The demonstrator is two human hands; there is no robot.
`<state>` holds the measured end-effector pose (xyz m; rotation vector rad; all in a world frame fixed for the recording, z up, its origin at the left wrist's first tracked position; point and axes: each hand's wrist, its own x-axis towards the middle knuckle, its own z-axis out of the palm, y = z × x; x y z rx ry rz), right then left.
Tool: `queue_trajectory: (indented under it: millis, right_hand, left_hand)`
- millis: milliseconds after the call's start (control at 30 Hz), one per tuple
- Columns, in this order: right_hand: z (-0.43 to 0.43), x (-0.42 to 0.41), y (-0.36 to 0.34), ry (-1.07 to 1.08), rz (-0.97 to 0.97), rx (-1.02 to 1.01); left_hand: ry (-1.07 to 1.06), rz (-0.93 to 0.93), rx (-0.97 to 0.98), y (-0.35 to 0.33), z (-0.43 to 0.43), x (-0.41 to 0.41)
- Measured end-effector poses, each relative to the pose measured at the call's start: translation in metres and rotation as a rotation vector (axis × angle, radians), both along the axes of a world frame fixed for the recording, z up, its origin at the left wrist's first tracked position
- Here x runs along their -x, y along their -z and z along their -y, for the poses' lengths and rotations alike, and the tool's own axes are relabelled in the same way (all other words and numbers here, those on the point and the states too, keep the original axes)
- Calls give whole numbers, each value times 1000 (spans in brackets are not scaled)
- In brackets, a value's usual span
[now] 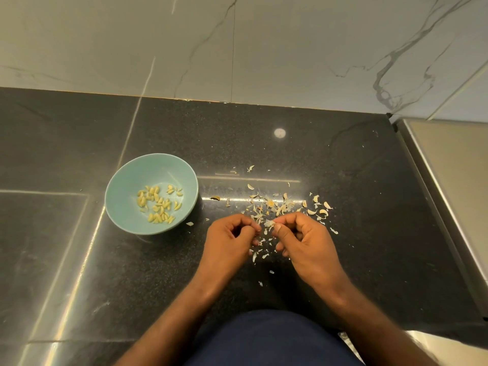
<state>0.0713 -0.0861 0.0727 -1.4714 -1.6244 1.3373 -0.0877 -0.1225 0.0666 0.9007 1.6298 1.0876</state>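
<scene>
From the head view, both hands are working just above the counter (343,167), near its front edge and right of the bowl (132,178). The right hand (301,233) is pinching a clove (269,223) between thumb and forefinger, other fingers curled under. The left hand (232,233), fingers curled, is seemingly nipping the skin at the clove's left end. The clove is likely handling as light, firm and a little slick once bare, its skin thin, dry and tearing easily, so the body is best held while a loose skin edge is being pulled. Its long axis seems to be running left to right between the 2 hands; which end is the tip I cannot tell. Skins (280,206) are lying scattered just beyond the fingers.
</scene>
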Motion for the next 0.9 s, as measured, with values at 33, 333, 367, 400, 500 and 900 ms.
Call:
queue_trajectory:
  millis: [33, 333, 367, 400, 500, 900]
  right_hand:
    - [-1, -1, 0, 5, 11, -9]
    - [4, -3, -2, -83, 183, -228]
    - [3, -3, -3, -101, 202, -262]
    - [3, -3, -4, -119, 222, -300]
    - [2, -1, -2, -151, 288, -433]
    - [0, -1, -2, -190, 339, -673]
  left_hand:
    - [18, -148, -35, 0, 0, -1]
    - [181, -210, -62, -8, -2, 1]
    - [187, -98, -52, -8, -2, 0]
    - [184, 7, -45, -9, -1, -1]
    - [61, 267, -20, -11, 0, -6]
    - [-12, 376, 35, -16, -1, -9]
